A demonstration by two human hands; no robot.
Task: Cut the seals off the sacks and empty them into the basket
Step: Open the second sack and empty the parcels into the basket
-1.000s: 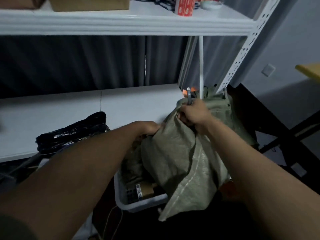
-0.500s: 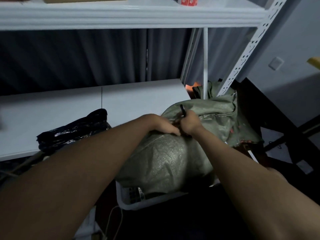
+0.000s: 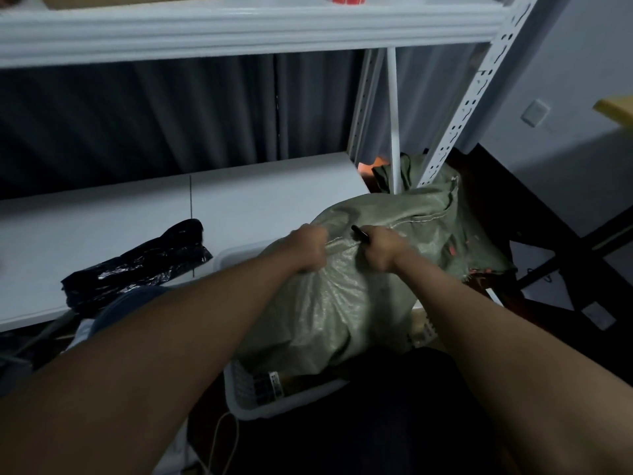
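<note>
Seen through my headset feed: the green woven sack [image 3: 329, 303] now lies slumped across the white basket [image 3: 270, 411], where a second ago it hung upright from my raised right hand. Half a second back the two hands nearly touched on its top; they have since drawn slightly apart along the stitched seam, and the view has tipped a little lower.

My left hand [image 3: 308, 248] sits at about 11 o'clock on the sack's bulge, fingers curled tight into a fist that bunches the cloth just under the seam. My right hand [image 3: 382, 248], just beside it toward 1 o'clock, is also curled closed, gripping a slim dark tool [image 3: 359, 233] whose tip pokes out up and to the left toward the seam; whether it is a blade or scissors I cannot tell. Both forearms reach in from the lower corners and converge on the sack's top.

The sack covers most of the basket, with only the near rim and a corner at 10 o'clock showing, and a labelled box [image 3: 274, 385] visible inside under the sack's lower edge. A crumpled black plastic bag [image 3: 137, 265] lies at 9 o'clock on the lower white shelf [image 3: 102, 217]. More green sacking [image 3: 442, 200] is bunched at 1 o'clock against the perforated rack upright [image 3: 469, 97].
</note>
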